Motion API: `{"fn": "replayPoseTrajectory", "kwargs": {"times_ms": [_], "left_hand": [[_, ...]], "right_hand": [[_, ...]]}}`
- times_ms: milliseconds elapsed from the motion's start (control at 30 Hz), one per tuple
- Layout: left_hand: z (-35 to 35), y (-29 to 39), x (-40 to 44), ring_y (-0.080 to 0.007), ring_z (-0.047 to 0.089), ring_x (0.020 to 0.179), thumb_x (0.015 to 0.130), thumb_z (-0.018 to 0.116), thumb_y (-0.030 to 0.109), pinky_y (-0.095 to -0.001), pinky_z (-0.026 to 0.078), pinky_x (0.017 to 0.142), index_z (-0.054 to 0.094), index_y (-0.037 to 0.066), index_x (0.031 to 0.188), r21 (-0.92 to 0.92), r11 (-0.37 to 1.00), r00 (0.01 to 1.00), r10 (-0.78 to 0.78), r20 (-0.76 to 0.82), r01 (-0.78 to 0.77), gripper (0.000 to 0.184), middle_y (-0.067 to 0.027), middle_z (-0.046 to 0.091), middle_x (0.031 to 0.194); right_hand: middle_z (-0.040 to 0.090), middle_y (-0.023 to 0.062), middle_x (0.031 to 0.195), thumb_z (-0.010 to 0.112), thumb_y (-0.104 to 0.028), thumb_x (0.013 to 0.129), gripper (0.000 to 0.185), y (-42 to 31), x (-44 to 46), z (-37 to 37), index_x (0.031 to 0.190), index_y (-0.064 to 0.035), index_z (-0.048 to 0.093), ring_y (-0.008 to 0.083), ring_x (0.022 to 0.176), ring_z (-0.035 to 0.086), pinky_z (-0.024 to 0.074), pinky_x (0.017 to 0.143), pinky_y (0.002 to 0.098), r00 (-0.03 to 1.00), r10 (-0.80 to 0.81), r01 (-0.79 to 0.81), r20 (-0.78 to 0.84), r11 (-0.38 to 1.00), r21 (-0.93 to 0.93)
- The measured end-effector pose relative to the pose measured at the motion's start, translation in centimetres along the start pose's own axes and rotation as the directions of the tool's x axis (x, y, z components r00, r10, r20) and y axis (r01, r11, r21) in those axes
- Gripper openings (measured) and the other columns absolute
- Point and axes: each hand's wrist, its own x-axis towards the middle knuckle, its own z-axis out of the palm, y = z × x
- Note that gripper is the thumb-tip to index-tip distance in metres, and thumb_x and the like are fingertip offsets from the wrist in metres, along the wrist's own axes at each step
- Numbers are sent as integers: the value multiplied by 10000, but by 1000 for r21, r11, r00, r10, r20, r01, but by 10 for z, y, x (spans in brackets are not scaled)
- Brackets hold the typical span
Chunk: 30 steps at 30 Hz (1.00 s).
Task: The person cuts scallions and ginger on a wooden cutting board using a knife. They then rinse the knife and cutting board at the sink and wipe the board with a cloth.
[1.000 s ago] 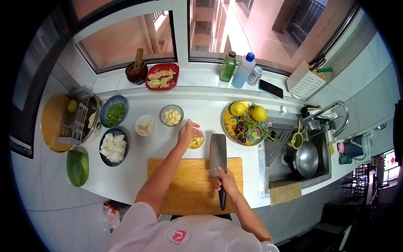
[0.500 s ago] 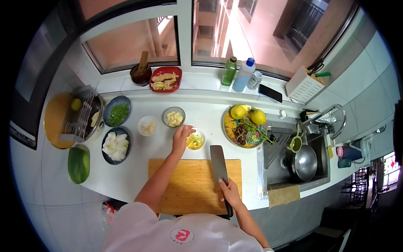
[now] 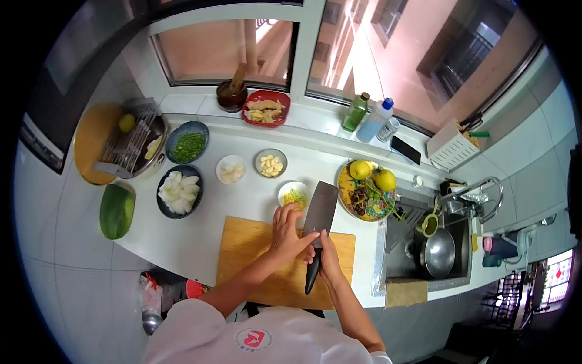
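Observation:
My right hand (image 3: 328,258) grips a cleaver (image 3: 321,205) where the blade meets its black handle, and the broad blade points away from me above the wooden cutting board (image 3: 242,249). Beside it, my left hand (image 3: 288,235) has its fingers apart, with the thumb reaching to the lower part of the blade. Whether the thumb presses on the metal I cannot tell. Just beyond the left fingertips stands a small white bowl (image 3: 284,193) of yellow-green shreds, partly covered by that hand. A bowl of peeled garlic cloves (image 3: 270,165) sits farther back.
On the left are a white bowl of pale pieces (image 3: 231,169), a plate of white chunks (image 3: 179,193), chopped greens (image 3: 188,146) and a green gourd (image 3: 117,212). A fruit plate (image 3: 345,197) and the sink (image 3: 397,270) with a metal wok (image 3: 438,253) lie right.
My left hand has drawn back from the white bowl to the cleaver. The cleaver is raised slightly farther from me, still in my right hand. The whole view has shifted and tilted.

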Motion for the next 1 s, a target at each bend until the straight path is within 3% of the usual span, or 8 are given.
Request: {"fn": "replayPoseTrajectory", "kwargs": {"times_ms": [233,400,500,567,733,800,867,1000], "left_hand": [[14,-64,47,-312,523,1125,834,757,251,-582,266,1143,636,66,874,223,972,993,-48,-110,72,224,-97,594,1119],[22,-83,54,-278,514,1221,825,736,256,-557,267,1158,750,121,1025,369,925,993,112,-34,-92,241,-76,638,1126],[15,-79,50,-284,525,1211,858,703,240,-520,324,1118,735,98,1081,294,956,1000,27,-13,-22,266,-91,655,1131],[7,-75,49,-293,529,1187,864,702,242,-499,350,1086,726,90,1076,217,975,996,-26,-82,43,263,-96,653,1118],[-11,-42,27,-319,529,1121,856,723,259,-468,400,995,698,53,1059,140,989,991,-31,-132,49,290,-120,619,1136],[-14,-21,14,-340,471,1254,852,727,309,-496,335,1101,691,50,1121,162,985,999,-48,-14,50,375,-137,586,1241],[-11,-5,7,-371,280,1453,859,708,416,-589,122,1215,620,43,1308,181,981,924,0,382,-75,591,-175,478,1439],[7,1,5,-366,195,1507,794,735,464,-604,4,1230,579,21,1360,231,945,928,146,344,-234,735,-195,469,1469]], "right_hand": [[455,19,615,471,-558,1031,469,-3,6,7,973,-94,502,159,472,464,493,506,331,998,-45,43,-51,999,-29],[472,18,609,499,-447,1050,372,13,-8,-14,979,-82,504,169,492,516,484,482,334,980,-134,67,-149,920,-385],[535,54,619,549,-379,1036,308,22,-23,-31,999,-75,520,208,514,559,491,509,365,970,-215,80,-111,719,-691],[595,93,654,674,-321,959,292,28,-35,-41,1037,-74,539,257,541,587,504,558,397,887,-461,71,-2,142,-987],[676,138,750,815,-208,794,427,35,-54,-44,1106,-95,547,344,672,676,527,628,439,814,-571,116,106,-19,-993],[698,148,804,802,-159,773,454,37,-55,-44,1134,-102,532,369,732,695,534,653,461,822,-559,99,111,-51,-994],[699,153,824,794,-142,765,463,33,-52,-36,1138,-94,525,376,741,694,534,658,466,818,-560,121,134,-61,-991],[700,176,882,772,-106,758,445,19,-40,-12,1118,-63,515,396,783,691,536,670,466,747,-621,207,237,-122,-971]]}}
